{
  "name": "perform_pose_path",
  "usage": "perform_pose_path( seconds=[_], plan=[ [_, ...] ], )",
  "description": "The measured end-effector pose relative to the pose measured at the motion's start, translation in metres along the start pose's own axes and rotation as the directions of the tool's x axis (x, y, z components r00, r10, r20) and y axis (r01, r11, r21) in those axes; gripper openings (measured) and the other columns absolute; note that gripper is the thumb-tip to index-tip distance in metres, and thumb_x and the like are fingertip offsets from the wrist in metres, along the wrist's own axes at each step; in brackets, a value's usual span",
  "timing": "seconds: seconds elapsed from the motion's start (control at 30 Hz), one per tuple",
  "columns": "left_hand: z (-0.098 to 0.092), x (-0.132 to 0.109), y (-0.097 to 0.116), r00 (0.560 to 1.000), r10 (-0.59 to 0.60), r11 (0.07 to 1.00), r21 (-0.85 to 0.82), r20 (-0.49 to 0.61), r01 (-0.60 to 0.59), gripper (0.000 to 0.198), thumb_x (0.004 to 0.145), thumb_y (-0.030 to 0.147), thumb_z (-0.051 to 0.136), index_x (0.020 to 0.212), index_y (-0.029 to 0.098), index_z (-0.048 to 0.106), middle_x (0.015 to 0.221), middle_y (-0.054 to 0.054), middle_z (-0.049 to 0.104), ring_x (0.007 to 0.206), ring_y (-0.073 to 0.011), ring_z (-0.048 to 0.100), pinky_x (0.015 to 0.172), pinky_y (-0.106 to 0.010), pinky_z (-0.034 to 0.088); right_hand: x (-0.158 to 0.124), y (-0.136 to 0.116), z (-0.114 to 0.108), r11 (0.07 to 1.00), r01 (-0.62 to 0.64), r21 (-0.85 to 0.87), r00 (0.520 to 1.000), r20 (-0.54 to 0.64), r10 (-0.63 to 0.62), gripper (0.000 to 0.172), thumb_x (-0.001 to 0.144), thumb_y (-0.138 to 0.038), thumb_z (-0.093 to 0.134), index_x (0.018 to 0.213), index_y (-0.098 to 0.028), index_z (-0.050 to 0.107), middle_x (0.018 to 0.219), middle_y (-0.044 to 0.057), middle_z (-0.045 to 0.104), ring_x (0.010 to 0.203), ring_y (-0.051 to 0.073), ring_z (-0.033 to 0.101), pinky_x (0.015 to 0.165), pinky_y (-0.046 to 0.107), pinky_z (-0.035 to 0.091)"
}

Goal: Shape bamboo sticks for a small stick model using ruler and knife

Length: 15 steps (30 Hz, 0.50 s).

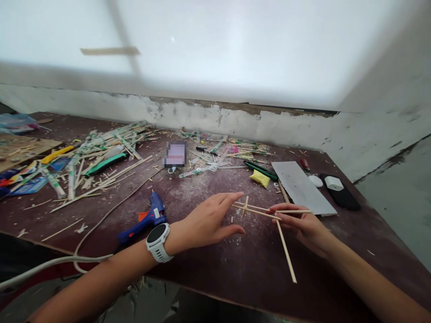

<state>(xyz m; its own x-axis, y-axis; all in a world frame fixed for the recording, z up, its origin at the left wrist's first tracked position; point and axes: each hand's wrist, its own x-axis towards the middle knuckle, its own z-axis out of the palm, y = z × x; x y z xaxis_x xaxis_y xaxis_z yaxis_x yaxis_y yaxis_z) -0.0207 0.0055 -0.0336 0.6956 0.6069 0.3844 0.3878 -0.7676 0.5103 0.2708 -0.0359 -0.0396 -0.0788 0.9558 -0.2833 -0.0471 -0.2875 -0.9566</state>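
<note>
My right hand point(299, 224) pinches a small frame of thin wooden sticks point(261, 211) near its joint, above the table. One stick of the frame slants down toward the table's front edge, and a short crosspiece sits at the far left end. My left hand point(215, 217), with a white watch on the wrist, is held beside that left end. Its thumb and fingers are apart, and nothing shows between them. Left of this hand a blue hot glue gun point(150, 217) with an orange trigger lies on the table.
Wrapped and loose wooden sticks point(114, 139) cover the back left, with a green utility knife point(106, 164) among them. A white cable point(111, 211) crosses the left side. On the right lie a grey-white sheet point(301, 186), a yellow packet point(260, 178) and a black phone point(341, 197).
</note>
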Motion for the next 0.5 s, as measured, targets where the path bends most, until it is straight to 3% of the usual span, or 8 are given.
perform_pose_path(
  seconds=[0.17, 0.33, 0.5],
  plan=[
    [0.000, 0.004, -0.006, 1.000, 0.025, 0.994, 0.110, 0.007, -0.025, 0.081, 0.092, 0.040, 0.074, 0.158, 0.022, 0.029, 0.145, -0.019, 0.058, 0.131, -0.0334, 0.060, 0.108, -0.051, 0.052, 0.011, -0.008, 0.000, 1.000, -0.006, 0.004, 1.000, 0.012, 0.005, 0.041, 0.057, -0.051, 0.096, 0.087, -0.026, 0.084, 0.105, 0.009, 0.081, 0.084, 0.022, 0.075, 0.082, 0.034, 0.062],
    [0.004, 0.001, -0.011, 0.991, 0.100, 0.974, 0.213, -0.091, -0.079, 0.076, 0.095, 0.039, 0.070, 0.158, 0.022, 0.030, 0.141, -0.018, 0.061, 0.128, -0.0333, 0.061, 0.110, -0.053, 0.051, 0.016, -0.002, 0.004, 0.998, 0.044, -0.037, 0.999, -0.009, -0.044, 0.044, 0.058, -0.056, 0.095, 0.087, -0.024, 0.083, 0.105, 0.010, 0.080, 0.089, 0.026, 0.075, 0.083, 0.037, 0.062],
    [0.005, -0.006, -0.008, 0.971, 0.123, 0.974, 0.213, -0.203, -0.079, 0.077, 0.093, 0.045, 0.071, 0.156, 0.025, 0.032, 0.141, -0.018, 0.055, 0.133, -0.0344, 0.055, 0.109, -0.054, 0.052, 0.010, 0.010, -0.003, 0.970, 0.148, -0.192, 0.988, -0.024, -0.156, 0.039, 0.070, -0.056, 0.088, 0.096, -0.026, 0.083, 0.096, 0.009, 0.081, 0.082, 0.024, 0.073, 0.075, 0.034, 0.061]
  ],
)
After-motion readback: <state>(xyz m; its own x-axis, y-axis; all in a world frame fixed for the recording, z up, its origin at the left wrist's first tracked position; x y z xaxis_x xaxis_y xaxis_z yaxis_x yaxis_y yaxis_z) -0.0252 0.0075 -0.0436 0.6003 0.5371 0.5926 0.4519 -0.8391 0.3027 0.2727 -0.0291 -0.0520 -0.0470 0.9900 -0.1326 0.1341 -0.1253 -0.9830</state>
